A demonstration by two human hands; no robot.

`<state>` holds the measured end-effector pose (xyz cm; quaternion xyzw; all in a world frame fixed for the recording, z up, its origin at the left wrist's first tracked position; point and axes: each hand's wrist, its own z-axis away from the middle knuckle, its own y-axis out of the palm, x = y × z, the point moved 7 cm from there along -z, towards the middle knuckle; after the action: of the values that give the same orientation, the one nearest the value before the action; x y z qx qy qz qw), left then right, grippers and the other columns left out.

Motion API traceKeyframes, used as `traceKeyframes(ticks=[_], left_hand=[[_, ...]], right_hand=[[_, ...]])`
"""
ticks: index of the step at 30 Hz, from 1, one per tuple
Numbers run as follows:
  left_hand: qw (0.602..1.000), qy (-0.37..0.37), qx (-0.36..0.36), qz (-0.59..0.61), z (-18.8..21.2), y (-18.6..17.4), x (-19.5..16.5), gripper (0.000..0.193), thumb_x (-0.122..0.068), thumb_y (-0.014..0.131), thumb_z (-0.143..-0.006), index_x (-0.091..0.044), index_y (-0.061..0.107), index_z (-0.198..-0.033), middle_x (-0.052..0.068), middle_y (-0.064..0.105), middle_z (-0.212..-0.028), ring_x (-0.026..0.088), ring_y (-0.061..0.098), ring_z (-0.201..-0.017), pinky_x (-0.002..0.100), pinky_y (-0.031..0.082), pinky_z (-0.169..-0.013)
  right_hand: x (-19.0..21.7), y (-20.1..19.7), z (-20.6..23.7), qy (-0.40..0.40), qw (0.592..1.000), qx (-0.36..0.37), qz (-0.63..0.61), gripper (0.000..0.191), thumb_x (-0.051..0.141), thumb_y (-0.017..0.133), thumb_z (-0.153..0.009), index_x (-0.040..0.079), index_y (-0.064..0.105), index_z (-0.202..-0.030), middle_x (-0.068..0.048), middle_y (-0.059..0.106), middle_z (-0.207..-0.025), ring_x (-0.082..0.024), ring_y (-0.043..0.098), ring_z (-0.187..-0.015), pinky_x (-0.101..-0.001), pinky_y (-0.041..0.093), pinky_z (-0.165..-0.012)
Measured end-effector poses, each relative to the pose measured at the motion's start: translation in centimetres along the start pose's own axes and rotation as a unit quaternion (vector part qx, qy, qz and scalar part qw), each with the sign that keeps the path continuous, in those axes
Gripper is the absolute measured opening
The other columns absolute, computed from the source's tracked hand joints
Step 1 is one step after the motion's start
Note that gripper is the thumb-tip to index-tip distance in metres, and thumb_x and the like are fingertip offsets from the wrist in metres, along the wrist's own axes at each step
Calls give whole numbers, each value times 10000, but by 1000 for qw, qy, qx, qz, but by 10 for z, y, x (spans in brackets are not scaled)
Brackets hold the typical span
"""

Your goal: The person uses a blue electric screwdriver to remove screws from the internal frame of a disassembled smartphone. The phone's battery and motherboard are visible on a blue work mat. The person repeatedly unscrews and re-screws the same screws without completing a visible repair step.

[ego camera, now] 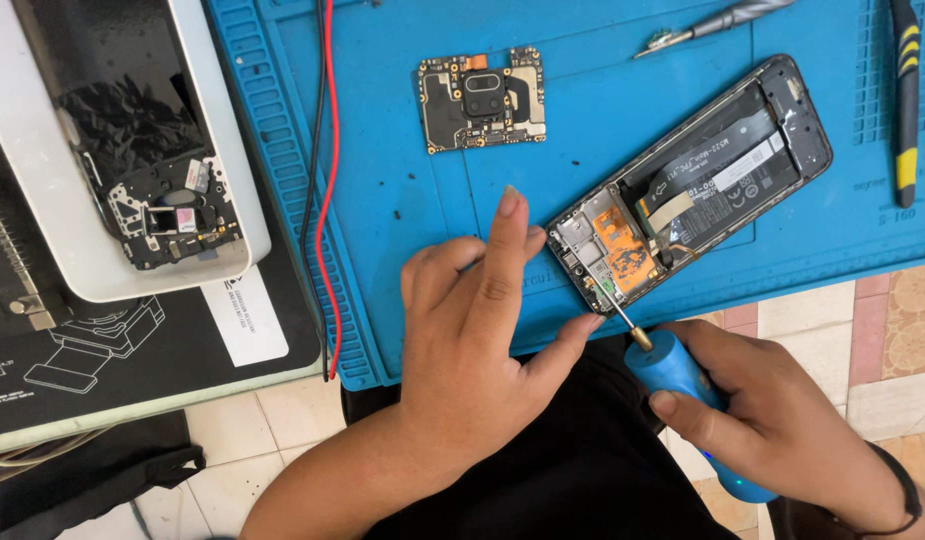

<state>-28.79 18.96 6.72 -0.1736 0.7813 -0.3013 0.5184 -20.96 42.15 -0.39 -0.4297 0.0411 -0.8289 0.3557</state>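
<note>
Hands come first, close to the camera. The right hand (782, 425) holds a blue electric screwdriver (682, 385), with its fingers (682, 412) wrapped tight around the round body. The thin metal tip touches the bottom end of an opened black phone (687, 180) that lies slanted on the blue rubber work mat (402, 200). The left hand (472, 320) rests on the mat just beside the phone. Its fingers (504, 240) are spread apart and hold nothing, and the thumb reaches toward the screwdriver tip. Inside the phone sit an orange flat strip and a black battery. Farther up the mat lies a small green and black circuit board (482, 98), well apart from the phone. Red and black wires (327, 200) run down the mat's left edge. A white tray (222, 180) with a black phone part sits at the left. A silver screwdriver (717, 22) and a black and yellow tool (904, 95) lie at the far edge.
</note>
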Motion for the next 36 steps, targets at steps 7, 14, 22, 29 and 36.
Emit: traceKeyframes(ticks=[7, 14, 22, 29, 36], left_hand=[[1000, -11, -9, -2, -3, 0, -2, 1059, -313, 916, -850, 26, 243, -1594, 90, 683, -1326, 221, 566, -1170, 414, 369, -1079], [1000, -8, -6, -16, -5, 1, -6, 1071, -361, 911, -853, 32, 240, -1589, 106, 674, -1358, 226, 553, -1171, 416, 360, -1079], [1000, -12, 2, -27, -5, 4, -7, 1068, -374, 907, -845, 30, 257, -1589, 88, 672, -1365, 223, 540, -1154, 415, 363, -1077], [999, -13, 8, -29, -8, 4, -6, 1068, -387, 909, -842, 18, 263, -1590, 80, 664, -1376, 223, 528, -1136, 419, 357, -1065], [1000, -11, 1, -29, -9, 5, -8, 1071, -398, 911, -853, 27, 259, -1589, 84, 659, -1374, 221, 530, -1151, 416, 357, -1069]], right_hand=[[2, -7, 0, -7, 1000, 4, 10, 653, 297, 731, -817, 64, 596, -1412, -54, 609, -686, -153, 579, -572, -310, 492, -497], [4, -11, 0, -8, 1000, 7, 11, 591, 292, 740, -805, 51, 622, -1331, -44, 641, -673, -154, 586, -565, -306, 532, -472], [10, -10, 0, -44, 999, -27, 14, 615, 290, 747, -813, 33, 615, -1356, -37, 656, -662, -156, 589, -576, -301, 522, -480], [13, -9, -2, -83, 996, -41, 0, 589, 303, 743, -846, 6, 613, -1338, -28, 661, -685, -138, 644, -577, -285, 515, -487], [5, -13, -1, -24, 999, -28, 18, 588, 306, 747, -807, 32, 633, -1314, -54, 661, -651, -170, 600, -577, -314, 528, -481]])
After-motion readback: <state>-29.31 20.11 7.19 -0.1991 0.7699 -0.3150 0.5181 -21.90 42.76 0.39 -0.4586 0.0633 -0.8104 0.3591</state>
